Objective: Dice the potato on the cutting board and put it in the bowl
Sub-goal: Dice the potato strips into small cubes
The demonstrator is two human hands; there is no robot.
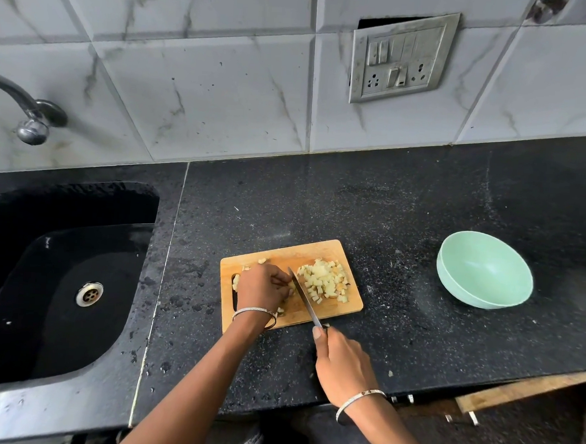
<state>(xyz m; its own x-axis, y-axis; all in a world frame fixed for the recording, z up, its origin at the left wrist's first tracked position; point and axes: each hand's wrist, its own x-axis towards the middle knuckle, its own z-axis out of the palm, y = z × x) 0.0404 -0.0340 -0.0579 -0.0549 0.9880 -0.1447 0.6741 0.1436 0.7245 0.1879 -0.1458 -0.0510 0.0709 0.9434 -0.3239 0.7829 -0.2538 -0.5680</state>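
Head view, looking down: the left hand's fingers [281, 283] are curled down over a piece of potato [235, 283] on the left half of the cutting board [317, 250], pinning it there; most of that piece is hidden under the left hand [262, 285]. The right hand [341, 365] sits just off the board's near edge, its fingers wrapped round the handle of a knife [305, 303] with the thumb lying along the top. The blade slants across the board, its tip just beside the left fingertips. On the far side of the blade, the diced potato [325, 282] lies heaped on the right half of the board, with a few loose cubes near the left hand. Each wrist wears a thin bangle. The board rests on a black speckled desk [388, 210]. A pale green bowl [484, 268] stands to the right, well apart from the board, with nothing in it. A black sink [22, 308] is set in the desk on the left under a metal tap [24, 102], and a switch panel [403, 57] hangs on the tiled wall.
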